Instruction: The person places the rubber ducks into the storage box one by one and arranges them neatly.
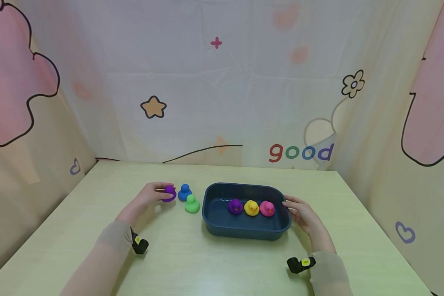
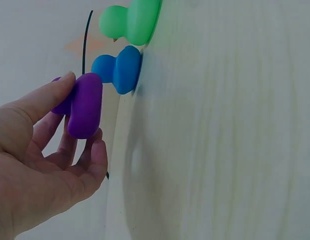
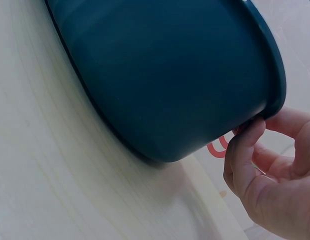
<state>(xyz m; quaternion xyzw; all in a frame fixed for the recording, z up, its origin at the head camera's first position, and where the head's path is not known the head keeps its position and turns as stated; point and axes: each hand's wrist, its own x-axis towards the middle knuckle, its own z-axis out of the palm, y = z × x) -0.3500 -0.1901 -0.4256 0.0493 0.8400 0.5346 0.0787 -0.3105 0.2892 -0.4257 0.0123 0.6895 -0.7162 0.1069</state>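
My left hand (image 1: 151, 194) pinches a purple rubber duck (image 2: 85, 107) between thumb and fingers, just above the table at left. Beside it a blue rubber duck (image 1: 184, 192) and a green rubber duck (image 1: 192, 204) stand upright on the tabletop. A dark blue rectangular basin (image 1: 244, 232) is right of them. Inside sit another purple duck (image 1: 235, 206), a yellow duck (image 1: 251, 208) and a pink duck (image 1: 267, 209) in a row. With bent fingers my right hand (image 1: 304, 216) holds the basin's right rim; the right wrist view shows fingers (image 3: 247, 137) against its outer wall.
The pale wooden table (image 1: 207, 267) extends around the basin. A printed cloth backdrop (image 1: 222, 102) rises behind the table's far edge and along both sides. Black wrist cameras (image 1: 139, 243) are strapped at both sleeves.
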